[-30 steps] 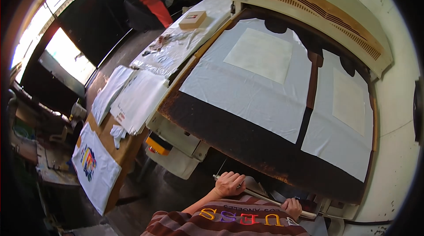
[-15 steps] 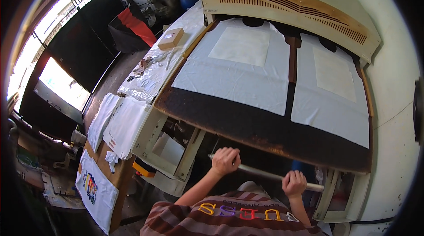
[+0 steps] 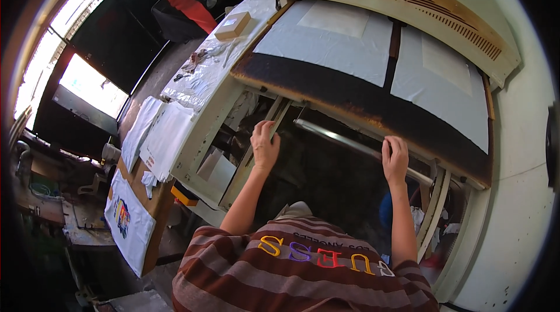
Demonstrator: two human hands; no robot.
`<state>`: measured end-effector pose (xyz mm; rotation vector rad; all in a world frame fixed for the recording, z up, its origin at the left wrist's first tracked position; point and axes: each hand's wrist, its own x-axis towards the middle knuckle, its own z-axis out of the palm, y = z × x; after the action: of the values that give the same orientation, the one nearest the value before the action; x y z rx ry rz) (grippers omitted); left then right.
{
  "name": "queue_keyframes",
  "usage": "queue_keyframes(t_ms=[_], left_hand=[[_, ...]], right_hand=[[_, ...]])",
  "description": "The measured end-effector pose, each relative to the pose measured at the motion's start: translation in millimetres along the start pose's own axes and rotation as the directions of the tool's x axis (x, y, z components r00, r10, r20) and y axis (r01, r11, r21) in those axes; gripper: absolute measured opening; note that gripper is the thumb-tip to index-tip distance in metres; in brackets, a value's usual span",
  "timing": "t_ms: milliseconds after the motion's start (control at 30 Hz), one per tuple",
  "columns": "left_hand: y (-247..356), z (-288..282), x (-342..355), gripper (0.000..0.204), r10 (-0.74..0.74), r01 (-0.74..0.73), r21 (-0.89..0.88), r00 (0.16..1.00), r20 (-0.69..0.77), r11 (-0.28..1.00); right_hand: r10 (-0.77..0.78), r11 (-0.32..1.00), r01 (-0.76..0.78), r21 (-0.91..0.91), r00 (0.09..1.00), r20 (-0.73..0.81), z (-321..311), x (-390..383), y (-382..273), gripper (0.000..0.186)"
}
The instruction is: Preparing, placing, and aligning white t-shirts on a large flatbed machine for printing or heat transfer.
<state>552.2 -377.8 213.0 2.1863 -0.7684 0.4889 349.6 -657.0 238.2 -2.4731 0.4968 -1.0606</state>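
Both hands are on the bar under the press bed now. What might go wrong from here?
1. The left hand sits at the bar's end beside the frame slats; its fingers may get pinched there.
2. The right hand grips just under the rusty bed edge; knuckles may scrape it.
3. White sheets lie loose on the bed; a jolt might shift them.

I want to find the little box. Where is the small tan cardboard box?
In the head view, the small tan cardboard box sits upper left, on the long white-covered side table, left of the big press's white sheets and far from both hands.
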Motion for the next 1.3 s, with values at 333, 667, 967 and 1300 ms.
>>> queue_keyframes(t_ms=[333,667,967,1300], left_hand=[[-80.7,31.4,-68.1,0.082,-0.563,0.431,0.547,0.821,0.091,0.717],[-79.7,37.6,-57.4,0.095,-0.695,0.494,0.573,0.692,0.196,0.653],[-69.7,35.1,-46.7,0.074,-0.655,0.547,0.550,0.755,0.001,0.631],[-65.6,40.8,-26.8,0.053,-0.834,0.758,0.480,0.544,-0.093,0.441]], right_hand=[[-0.083,0.899,0.135,-0.416,0.987,0.141,94.0,62.8,60.8,0.031],[0.141,0.886,0.024,-0.463,0.937,0.318,122.2,162.5,143.4,0.038],[0.281,0.875,-0.065,-0.480,0.874,0.395,165.6,267.6,215.9,0.050],[0.410,0.810,-0.038,-0.585,0.750,0.519,209.0,377.8,315.5,0.073]])
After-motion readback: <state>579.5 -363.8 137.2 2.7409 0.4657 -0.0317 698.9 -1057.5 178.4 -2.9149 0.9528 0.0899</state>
